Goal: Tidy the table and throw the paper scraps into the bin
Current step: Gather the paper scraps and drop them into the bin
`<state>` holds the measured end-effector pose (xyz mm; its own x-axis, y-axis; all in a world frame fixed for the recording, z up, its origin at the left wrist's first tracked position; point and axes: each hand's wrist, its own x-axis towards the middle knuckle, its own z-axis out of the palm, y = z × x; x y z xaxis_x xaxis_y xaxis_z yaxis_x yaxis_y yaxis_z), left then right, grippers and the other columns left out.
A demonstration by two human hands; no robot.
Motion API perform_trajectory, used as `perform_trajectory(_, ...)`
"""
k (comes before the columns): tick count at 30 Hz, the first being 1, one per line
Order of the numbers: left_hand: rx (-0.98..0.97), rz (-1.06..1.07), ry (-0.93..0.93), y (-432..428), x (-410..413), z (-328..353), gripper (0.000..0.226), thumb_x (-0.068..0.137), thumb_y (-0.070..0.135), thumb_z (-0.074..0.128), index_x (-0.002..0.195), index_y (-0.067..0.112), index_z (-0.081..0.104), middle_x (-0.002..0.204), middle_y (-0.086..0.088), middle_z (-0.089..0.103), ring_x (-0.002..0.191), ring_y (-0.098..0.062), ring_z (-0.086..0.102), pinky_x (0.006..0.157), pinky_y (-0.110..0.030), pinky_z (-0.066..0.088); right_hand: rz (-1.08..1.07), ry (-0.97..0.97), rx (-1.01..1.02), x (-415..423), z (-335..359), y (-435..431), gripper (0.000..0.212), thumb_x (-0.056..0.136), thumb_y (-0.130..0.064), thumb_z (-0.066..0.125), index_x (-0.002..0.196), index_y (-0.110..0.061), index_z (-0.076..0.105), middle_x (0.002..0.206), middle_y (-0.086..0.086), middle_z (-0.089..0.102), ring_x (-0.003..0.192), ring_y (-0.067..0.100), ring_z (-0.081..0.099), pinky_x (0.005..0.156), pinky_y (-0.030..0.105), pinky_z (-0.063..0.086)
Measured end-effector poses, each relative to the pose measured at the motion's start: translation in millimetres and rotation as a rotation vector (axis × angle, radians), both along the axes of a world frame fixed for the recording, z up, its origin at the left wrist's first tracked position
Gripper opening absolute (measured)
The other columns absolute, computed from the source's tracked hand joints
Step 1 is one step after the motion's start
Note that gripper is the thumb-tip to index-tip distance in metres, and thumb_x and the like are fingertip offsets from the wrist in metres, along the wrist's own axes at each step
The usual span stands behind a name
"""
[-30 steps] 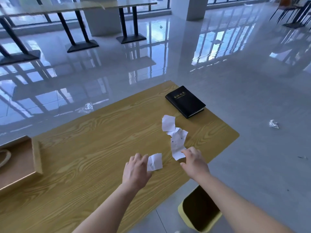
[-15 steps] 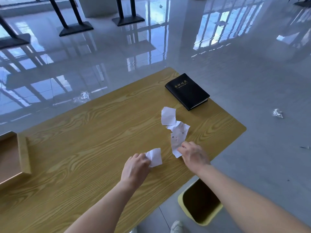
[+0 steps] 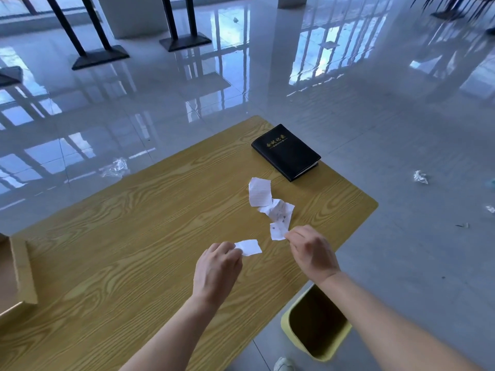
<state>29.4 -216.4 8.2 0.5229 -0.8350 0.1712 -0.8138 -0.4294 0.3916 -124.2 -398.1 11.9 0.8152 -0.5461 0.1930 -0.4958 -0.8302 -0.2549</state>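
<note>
- The left hand (image 3: pixel 217 269) is hovering over the wooden counter (image 3: pixel 112 242), its grip pinching one small paper scrap (image 3: pixel 249 247) at the scrap's left edge — the rest of the scrap is sticking out toward the black notebook (image 3: pixel 286 151).
- The right hand (image 3: pixel 310 250) is reaching in from the counter's right side, its fingertips (image 3: pixel 290 235) closing on the lower corner of a crumpled strip of scraps (image 3: pixel 277 218); the grip is narrow and touching the paper, though whether the strip is lifted I cannot tell.
- That strip is running from the right hand up toward the notebook, and a lined scrap (image 3: pixel 259 192) is lying at its far end, just short of the notebook's near edge.
- The notebook is lying flat and closed near the counter's far corner, gold lettering on its cover.
- A yellow bin (image 3: pixel 316 324) is standing on the floor — well on the near side of the notebook, beside the counter's edge and below the right forearm, its mouth open.
- A cardboard box (image 3: pixel 22 271) is sitting at the counter's left end, far from the notebook.
- Crumpled litter (image 3: pixel 420 177) is lying on the glossy floor to the right of the notebook.
</note>
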Motion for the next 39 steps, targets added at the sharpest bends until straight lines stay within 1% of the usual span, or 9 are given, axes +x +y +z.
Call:
perform_trajectory(7,-0.123,-0.128,0.044,-14,-7,13,0.006,0.082,0.012,0.072,0.078,0.016,0.072,0.085,0.005,0.07,0.076,-0.024,0.062,0.055,-0.033,0.051,-0.173,-0.108,-0.074,-33,23,23,0.018,0.07,0.007,0.074,0.078,-0.009,0.072,0.076,0.001,0.069,0.071,0.026,0.066,0.043,0.031,0.052)
perform_trajectory(11,-0.135,-0.256,0.053,-27,-33,18,0.005,0.082,0.012,0.073,0.081,0.018,0.073,0.087,0.006,0.07,0.076,-0.021,0.063,0.054,-0.031,0.05,-0.253,-0.125,-0.079,-77,29,30,0.023,0.071,0.007,0.075,0.088,-0.009,0.074,0.082,0.003,0.071,0.075,0.026,0.066,0.052,0.035,0.056)
perform_trajectory(16,-0.131,-0.378,0.032,-51,-81,17,0.006,0.081,0.013,0.073,0.077,0.017,0.072,0.086,0.005,0.069,0.073,-0.02,0.062,0.053,-0.026,0.047,-0.382,-0.118,-0.076,-134,21,17,0.018,0.075,0.004,0.074,0.087,-0.008,0.073,0.08,0.006,0.069,0.074,0.029,0.065,0.054,0.037,0.057)
perform_trajectory(21,-0.067,-0.389,0.041,-74,-141,10,0.008,0.084,0.018,0.068,0.076,0.018,0.07,0.085,0.006,0.067,0.073,-0.019,0.059,0.053,-0.031,0.049,-0.417,-0.113,-0.037,-194,-2,-2,0.017,0.074,0.002,0.076,0.086,-0.01,0.074,0.08,0.003,0.07,0.072,0.024,0.064,0.056,0.028,0.053)
perform_trajectory(24,-0.007,-0.418,0.039,-84,-177,-5,0.012,0.089,0.022,0.062,0.081,0.019,0.071,0.09,0.005,0.067,0.079,-0.019,0.06,0.056,-0.034,0.051,-0.444,-0.085,0.011,-225,-21,-15,0.016,0.072,0.002,0.077,0.081,-0.011,0.073,0.076,0.002,0.069,0.069,0.023,0.064,0.055,0.024,0.05)
perform_trajectory(26,0.05,-0.412,0.042,-91,-197,-17,0.017,0.091,0.026,0.057,0.084,0.018,0.071,0.093,0.006,0.067,0.082,-0.019,0.059,0.058,-0.035,0.051,-0.449,-0.054,0.05,-239,-35,-20,0.016,0.069,0.003,0.079,0.074,-0.011,0.072,0.072,0.003,0.068,0.066,0.025,0.063,0.052,0.026,0.05)
perform_trajectory(30,0.139,-0.417,0.043,-105,-222,-49,0.019,0.092,0.027,0.057,0.084,0.019,0.072,0.091,0.005,0.067,0.079,-0.017,0.058,0.06,-0.035,0.052,-0.453,0.015,0.146,-255,-70,-33,0.019,0.068,0.004,0.078,0.066,-0.011,0.066,0.066,0.003,0.064,0.061,0.027,0.061,0.049,0.025,0.044)
perform_trajectory(34,0.231,-0.411,0.085,-119,-232,-98,0.02,0.094,0.024,0.055,0.088,0.02,0.073,0.096,0.004,0.067,0.087,-0.02,0.058,0.066,-0.033,0.052,-0.475,0.08,0.278,-259,-125,-43,0.009,0.076,0.002,0.07,0.075,-0.006,0.07,0.074,0.009,0.067,0.07,0.034,0.063,0.053,0.036,0.05)
perform_trajectory(39,0.326,-0.429,0.112,-139,-234,-184,0.022,0.097,0.024,0.053,0.092,0.02,0.074,0.095,0.004,0.068,0.086,-0.014,0.056,0.067,-0.028,0.051,-0.573,0.086,0.415,-262,-217,-55,0.013,0.088,-0.009,0.059,0.079,-0.008,0.067,0.079,0.007,0.066,0.076,0.029,0.06,0.058,0.031,0.038)
